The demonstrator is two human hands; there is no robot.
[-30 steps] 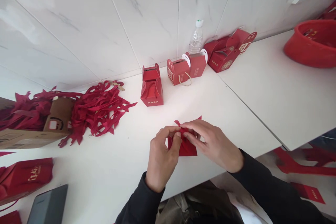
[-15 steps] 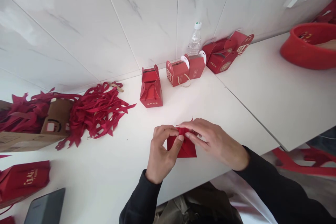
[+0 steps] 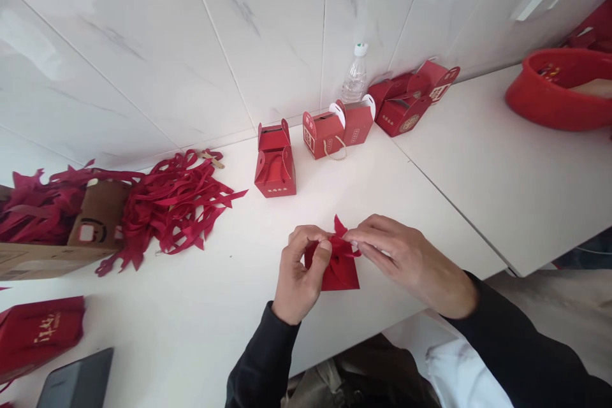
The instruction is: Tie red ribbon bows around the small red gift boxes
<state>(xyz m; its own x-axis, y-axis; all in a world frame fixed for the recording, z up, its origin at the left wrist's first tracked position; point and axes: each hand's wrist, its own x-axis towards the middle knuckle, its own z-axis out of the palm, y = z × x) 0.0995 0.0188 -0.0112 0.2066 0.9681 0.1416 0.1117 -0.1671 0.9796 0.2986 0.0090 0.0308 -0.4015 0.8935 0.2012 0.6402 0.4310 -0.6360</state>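
Pinching ribbon [image 3: 340, 227], our right hand [image 3: 404, 255] has eased toward three o'clock — its tail shows clearer at twelve on the box [image 3: 342, 278] — while our left hand [image 3: 301, 277] pinches ribbon too.

Red is noted on box [image 3: 340, 277] beneath fingers [image 3: 321, 259], crimson on ribbon [image 3: 340, 227] between them; white wall tiles [image 3: 272, 32] beyond are grey-veined.

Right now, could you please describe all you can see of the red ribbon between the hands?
The red ribbon looks like soft fabric. One pointed end sticks up; the rest bunches over a red packet on the white table. The right hand pinches it on one side; the left hand seems to on the other. I cannot tell whether it is knotted.
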